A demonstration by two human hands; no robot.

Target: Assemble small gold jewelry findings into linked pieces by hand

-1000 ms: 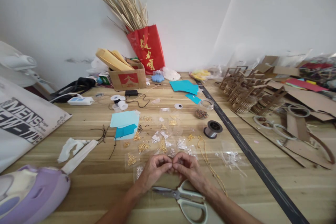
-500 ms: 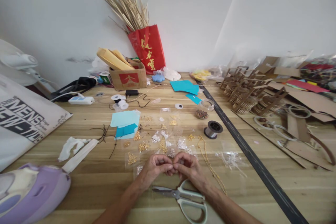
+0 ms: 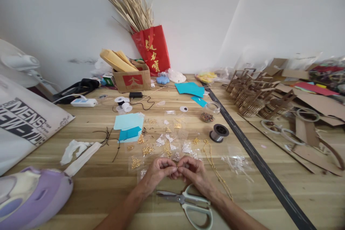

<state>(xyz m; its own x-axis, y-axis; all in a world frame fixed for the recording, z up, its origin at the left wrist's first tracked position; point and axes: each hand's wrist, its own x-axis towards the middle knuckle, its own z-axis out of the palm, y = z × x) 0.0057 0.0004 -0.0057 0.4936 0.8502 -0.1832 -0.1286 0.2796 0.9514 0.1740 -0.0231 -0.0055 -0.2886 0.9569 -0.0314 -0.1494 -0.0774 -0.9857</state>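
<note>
My left hand point(image 3: 161, 170) and my right hand point(image 3: 191, 169) meet fingertip to fingertip over the wooden table. Both are closed in a pinch, and the tiny piece between them, a gold-coloured speck, is too small to name. Just below them lie scissors point(image 3: 185, 201) with pale green handles, blades pointing left. A gold chain point(image 3: 212, 161) stretches along the table beside my right hand. Beyond my fingers sit small piles of gold beads point(image 3: 147, 150) and silver-coloured findings point(image 3: 186, 147) on clear plastic bags.
A spool of thin wire point(image 3: 219, 133) stands right of the piles, near a jar of mixed beads point(image 3: 207, 116). Blue paper sheets point(image 3: 129, 133) lie at left. A purple and white appliance point(image 3: 40, 197) fills the near left corner; brown slatted baskets point(image 3: 256, 93) stand at right.
My hands stay pinched together in nearly the same place. A small gold-coloured glint now shows between the fingertips.
</note>
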